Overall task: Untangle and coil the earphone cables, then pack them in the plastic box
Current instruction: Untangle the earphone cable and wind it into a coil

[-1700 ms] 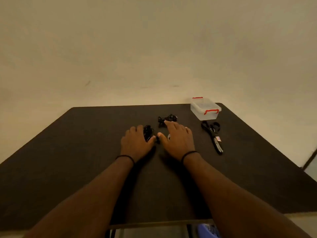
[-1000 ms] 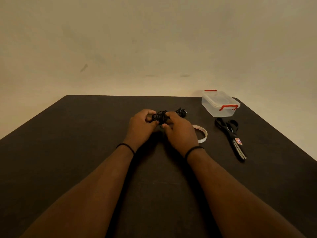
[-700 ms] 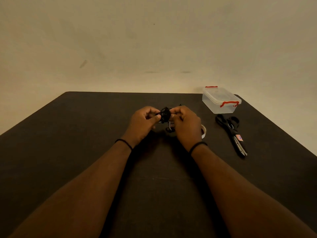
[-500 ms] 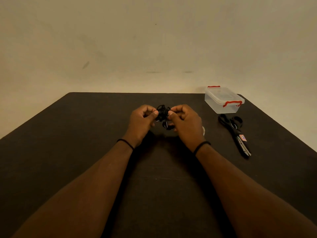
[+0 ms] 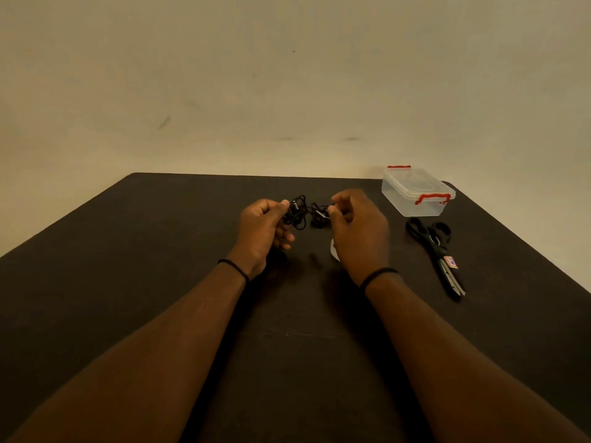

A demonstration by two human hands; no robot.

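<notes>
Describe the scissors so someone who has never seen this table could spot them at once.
Start at the dark table's far right corner, where the clear plastic box with red clips sits. Just nearer lie the scissors, black-handled, blades pointing toward the viewer, with a small sticker.

Head camera — looks forward-down over table [image 5: 128, 298], mid-range.

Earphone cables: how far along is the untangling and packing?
Early days. Nothing looks finished: the earphone cables are a knotted black clump. In hand: the left hand and right hand each pinch one side of it above the table, pulling it apart. Left: coiling, then opening the plastic box, whose lid is on, and packing.
</notes>
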